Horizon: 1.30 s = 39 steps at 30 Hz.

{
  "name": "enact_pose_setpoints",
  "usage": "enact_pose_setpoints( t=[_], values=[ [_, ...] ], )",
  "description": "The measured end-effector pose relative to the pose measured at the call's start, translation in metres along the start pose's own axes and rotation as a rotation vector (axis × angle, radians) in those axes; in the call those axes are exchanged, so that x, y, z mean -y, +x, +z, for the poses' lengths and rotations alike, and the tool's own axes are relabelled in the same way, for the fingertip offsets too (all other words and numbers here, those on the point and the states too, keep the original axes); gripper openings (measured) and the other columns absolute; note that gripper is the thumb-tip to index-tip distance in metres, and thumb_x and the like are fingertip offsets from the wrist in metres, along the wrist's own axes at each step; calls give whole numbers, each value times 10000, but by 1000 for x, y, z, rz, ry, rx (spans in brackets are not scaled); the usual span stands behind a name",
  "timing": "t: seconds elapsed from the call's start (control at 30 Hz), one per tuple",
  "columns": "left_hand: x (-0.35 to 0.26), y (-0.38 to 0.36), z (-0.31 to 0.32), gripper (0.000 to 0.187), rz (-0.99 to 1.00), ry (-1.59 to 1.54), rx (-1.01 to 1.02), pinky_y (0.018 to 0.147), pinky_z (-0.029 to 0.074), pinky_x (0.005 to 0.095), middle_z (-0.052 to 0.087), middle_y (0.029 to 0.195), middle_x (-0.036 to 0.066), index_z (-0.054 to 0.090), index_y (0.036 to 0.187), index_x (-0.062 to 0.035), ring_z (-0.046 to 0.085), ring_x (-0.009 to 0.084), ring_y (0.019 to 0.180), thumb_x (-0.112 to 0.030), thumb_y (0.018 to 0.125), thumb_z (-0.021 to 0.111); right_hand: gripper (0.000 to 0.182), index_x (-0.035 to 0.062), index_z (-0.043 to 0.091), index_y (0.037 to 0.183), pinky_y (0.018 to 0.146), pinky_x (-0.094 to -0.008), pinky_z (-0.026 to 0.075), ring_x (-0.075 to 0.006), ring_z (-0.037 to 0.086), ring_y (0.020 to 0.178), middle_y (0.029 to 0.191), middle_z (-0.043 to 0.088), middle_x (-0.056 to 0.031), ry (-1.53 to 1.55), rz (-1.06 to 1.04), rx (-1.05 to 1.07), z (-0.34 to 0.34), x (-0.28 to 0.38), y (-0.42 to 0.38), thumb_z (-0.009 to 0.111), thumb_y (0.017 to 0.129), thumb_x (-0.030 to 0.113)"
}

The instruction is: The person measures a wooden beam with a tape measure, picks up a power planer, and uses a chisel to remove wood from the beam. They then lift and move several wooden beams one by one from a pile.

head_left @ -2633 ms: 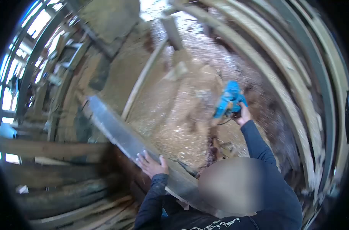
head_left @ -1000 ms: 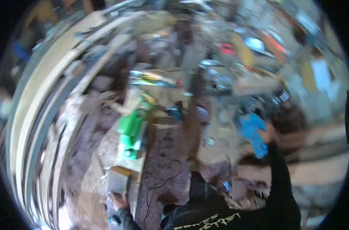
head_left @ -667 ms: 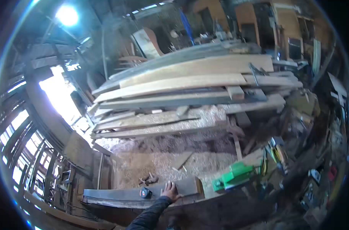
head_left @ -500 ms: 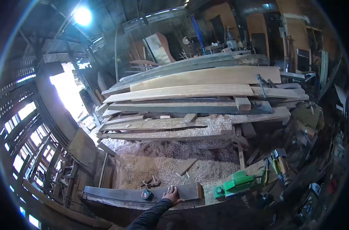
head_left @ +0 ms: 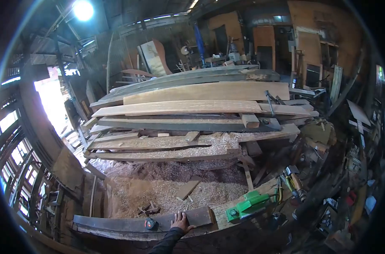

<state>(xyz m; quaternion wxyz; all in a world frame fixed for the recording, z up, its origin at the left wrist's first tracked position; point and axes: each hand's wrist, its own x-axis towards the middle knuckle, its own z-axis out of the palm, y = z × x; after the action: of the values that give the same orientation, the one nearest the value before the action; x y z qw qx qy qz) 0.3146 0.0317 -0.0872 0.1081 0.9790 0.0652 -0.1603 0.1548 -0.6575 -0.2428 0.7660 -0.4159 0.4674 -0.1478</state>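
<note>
My left hand (head_left: 182,222) lies palm down on a dark, slightly curved wooden plank (head_left: 112,222), near its right end. Its fingers are stretched over the top face and the thumb points right. On the same plank, left of the hand, sits a small round tape measure (head_left: 150,223), apart from the fingers. To the right of the plank's end, a green power planer (head_left: 249,205) rests on a pale beam (head_left: 222,213). My right hand is out of view.
Wood shavings (head_left: 146,192) cover the ground beyond the plank, with a loose board (head_left: 188,188) on them. Long stacked planks (head_left: 201,93) stretch across the middle. Hand tools (head_left: 294,182) lie right of the planer. A bright doorway (head_left: 53,97) opens at left.
The camera view has turned a little to the right, so the scene sits further left and its near part slightly lower. My left hand stays flat at the same spot on the plank.
</note>
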Motion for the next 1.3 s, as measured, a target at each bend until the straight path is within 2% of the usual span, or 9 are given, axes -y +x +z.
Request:
enact_pose_setpoints(
  t=[0.1, 0.13, 0.17, 0.3, 0.6, 0.73, 0.93, 1.1, 1.3],
  values=[
    [-5, -7, -4, 1207, -2, -25, -3, 1171, 256, 678, 110, 1687, 242, 208, 1603, -36, 103, 444, 1562, -808, 783, 643, 637, 211, 421, 1552, 971, -664, 447, -416, 465, 1299, 1511, 472, -155, 137, 121, -29, -55, -51, -98, 521, 1023, 552],
    [-7, -6, -7, 1207, -28, -43, -11, 1172, 245, 685, 107, 1688, 243, 210, 1603, -34, 98, 441, 1563, -798, 782, 656, 637, 211, 421, 1552, 971, -664, 447, -416, 465, 1299, 1511, 472, -155, 155, 107, -54, -78, -131, -64, 521, 1023, 552],
    [-5, -2, -5, 1207, 4, -40, -4, 1172, 245, 685, 107, 1688, 243, 210, 1603, -34, 98, 441, 1563, -798, 782, 656, 647, 148, 412, 1551, 1009, -608, 451, -417, 531, 1225, 1456, 518, -177, 61, 392, 217, -75, -212, -31, 534, 1032, 515],
    [0, 2, 12, 1201, -11, -96, -47, 1175, 225, 693, 106, 1690, 236, 213, 1604, -33, 86, 427, 1568, -767, 781, 687, 636, 139, 432, 1534, 1011, -590, 454, -405, 540, 1221, 1443, 532, -174, 1, 288, 224, -21, -181, -134, 546, 1026, 504],
    [-3, 6, 4, 1195, -41, -94, -58, 1145, 245, 728, 141, 1686, 207, 207, 1616, -74, 104, 423, 1564, -808, 780, 645, 602, 112, 490, 1482, 1017, -537, 461, -367, 567, 1209, 1405, 573, -165, -372, 87, 642, 199, -159, -160, 583, 1009, 473],
    [-4, 2, 2, 1129, -53, -114, -17, 1122, 229, 773, 138, 1690, 184, 234, 1612, -75, 131, 428, 1557, -691, 803, 725, 587, 100, 517, 1458, 1020, -514, 464, -351, 579, 1204, 1388, 592, -161, -528, -5, 840, 300, -163, -167, 600, 1002, 459],
    [-4, 16, 22, 1004, -21, -138, -64, 1072, 241, 816, 205, 1663, 202, 295, 1588, -63, 190, 443, 1536, -587, 848, 726, 565, 82, 556, 1423, 1024, -478, 469, -326, 598, 1196, 1363, 619, -155, -718, -130, 998, 356, -164, -185, 624, 991, 438],
    [-8, 11, 39, 808, -47, -116, -366, 1014, 304, 790, 338, 1607, 204, 425, 1516, -27, 331, 417, 1466, -412, 859, 695, 547, 67, 589, 1394, 1027, -449, 473, -305, 613, 1189, 1342, 642, -150, -1060, -69, 1071, 285, -145, -210, 645, 981, 421],
    [-7, -3, 15, 1146, -40, -159, -146, 1071, 290, 772, 188, 1673, 235, 301, 1581, -22, 192, 458, 1531, -622, 742, 801, 526, 49, 628, 1359, 1031, -414, 477, -280, 631, 1181, 1316, 670, -144, -1388, 136, 1033, 111, -121, -251, 670, 970, 400]
  ],
)
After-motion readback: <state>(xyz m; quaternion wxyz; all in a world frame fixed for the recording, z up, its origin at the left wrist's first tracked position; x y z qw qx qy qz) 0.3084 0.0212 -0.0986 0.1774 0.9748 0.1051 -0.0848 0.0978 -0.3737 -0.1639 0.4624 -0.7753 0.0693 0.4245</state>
